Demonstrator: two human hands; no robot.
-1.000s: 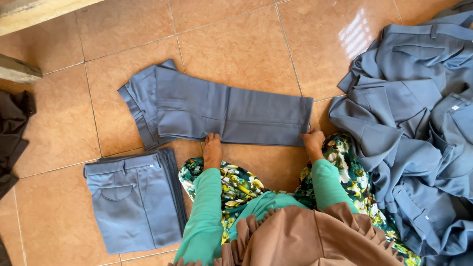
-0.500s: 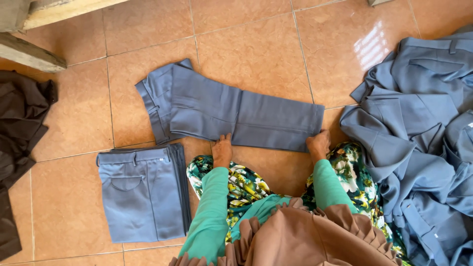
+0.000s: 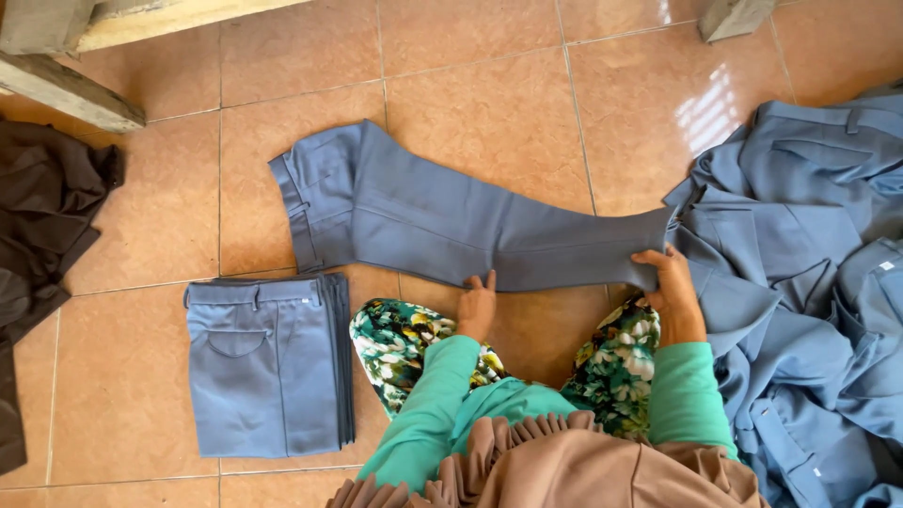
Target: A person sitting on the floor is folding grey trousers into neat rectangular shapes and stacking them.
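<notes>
The grey-blue trousers (image 3: 442,226) lie flat across the tiled floor (image 3: 489,103) just beyond my knees, my left hand (image 3: 478,306) resting open with fingers on their near edge, my right hand (image 3: 670,287) pinching the right hem end.

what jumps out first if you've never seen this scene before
A pair of blue-grey trousers lies stretched flat across the orange floor tiles, with the left hand at its lower edge and the right hand gripping the leg end. To the right sprawls a big heap of loose blue-grey garments, and at lower left sits a neat stack of folded trousers.
</notes>
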